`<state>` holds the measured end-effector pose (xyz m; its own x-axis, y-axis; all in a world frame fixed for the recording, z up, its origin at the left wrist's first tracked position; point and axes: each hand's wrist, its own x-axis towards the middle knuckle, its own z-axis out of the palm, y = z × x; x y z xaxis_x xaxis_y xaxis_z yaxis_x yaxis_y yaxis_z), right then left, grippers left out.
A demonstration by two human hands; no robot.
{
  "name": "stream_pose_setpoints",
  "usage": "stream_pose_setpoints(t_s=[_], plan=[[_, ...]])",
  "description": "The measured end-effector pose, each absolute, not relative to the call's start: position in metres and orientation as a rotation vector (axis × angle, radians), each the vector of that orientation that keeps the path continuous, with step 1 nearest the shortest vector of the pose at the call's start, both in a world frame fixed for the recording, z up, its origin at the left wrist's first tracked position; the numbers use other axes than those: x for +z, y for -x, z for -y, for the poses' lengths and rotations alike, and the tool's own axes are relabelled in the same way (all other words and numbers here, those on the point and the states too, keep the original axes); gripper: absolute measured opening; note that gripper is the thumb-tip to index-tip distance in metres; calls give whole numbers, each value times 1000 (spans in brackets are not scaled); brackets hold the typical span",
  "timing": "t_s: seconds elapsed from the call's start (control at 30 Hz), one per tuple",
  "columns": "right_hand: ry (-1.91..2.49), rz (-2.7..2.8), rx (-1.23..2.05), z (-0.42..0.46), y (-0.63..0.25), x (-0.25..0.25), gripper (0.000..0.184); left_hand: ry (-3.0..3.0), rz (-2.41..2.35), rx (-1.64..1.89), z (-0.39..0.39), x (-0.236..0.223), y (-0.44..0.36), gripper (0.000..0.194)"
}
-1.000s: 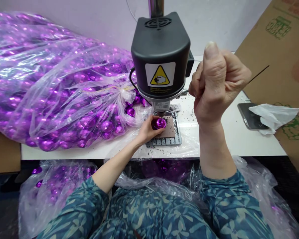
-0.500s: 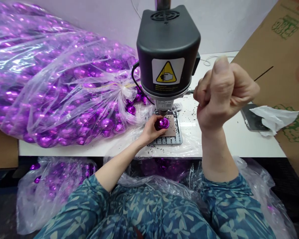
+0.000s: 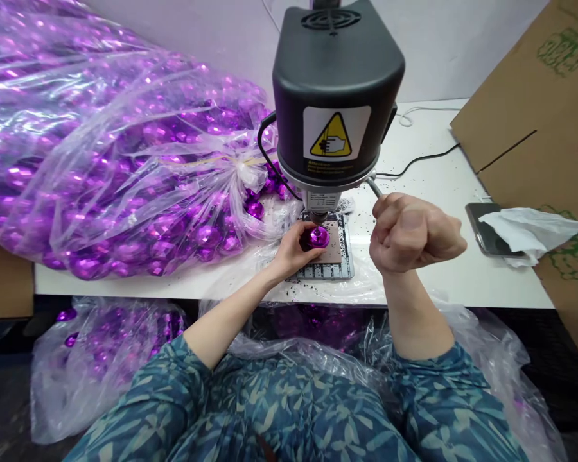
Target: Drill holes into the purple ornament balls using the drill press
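Head view. A machine head (image 3: 337, 70) of smooth dark casing, rounded at the edges and vented on top, is seen above a white tabletop (image 3: 443, 282); a yellow triangular warning label (image 3: 336, 133) is fixed to its front. Beneath it, a flat tan board (image 3: 334, 253) is laid on a slotted metal base (image 3: 349, 260). Dark flecks (image 3: 291, 290) are scattered over board, base and tabletop. A shiny purple ball (image 3: 319, 237) is positioned over the board, directly below the machine's spindle; whether contact is made with the spindle cannot be told.

The ball is grasped at its side by the left hand (image 3: 293, 251), thumb and fingers curved partly around it. The right hand (image 3: 414, 232) is clenched into a fist about the outer end of a metal lever (image 3: 374, 187), by which the machine head is reached.

A large clear plastic bag (image 3: 101, 160), wrinkled and gathered at the neck, is filled with glossy, faceted purple balls. More purple pieces are held in a crumpled clear bag (image 3: 101, 359) below the table edge. At right, a phone (image 3: 490, 240) is partly covered by a creased white tissue (image 3: 534, 232), beside a brown cardboard box (image 3: 520, 157).
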<state>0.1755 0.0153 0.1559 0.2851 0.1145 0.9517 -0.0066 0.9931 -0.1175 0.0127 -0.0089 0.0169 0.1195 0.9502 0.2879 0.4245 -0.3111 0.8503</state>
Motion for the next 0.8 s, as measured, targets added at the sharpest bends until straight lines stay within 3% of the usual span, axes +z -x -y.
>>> stream_pose_setpoints(t_s=[0.33,0.5,0.57,0.8], plan=[[-29,1353,27,-17,-176,145,48,-1698,-1355,1208,12,13,-18,56],[360,1169,274,-14,-171,190,62,-1728,-1417,1248,16,17,-21,55],[405,1197,412,-21,-170,213,57,-1776,-1509,1264,32,26,-20,52],[446,1228,501,-38,-172,232,66,-2255,-1182,589,111,65,7,55]])
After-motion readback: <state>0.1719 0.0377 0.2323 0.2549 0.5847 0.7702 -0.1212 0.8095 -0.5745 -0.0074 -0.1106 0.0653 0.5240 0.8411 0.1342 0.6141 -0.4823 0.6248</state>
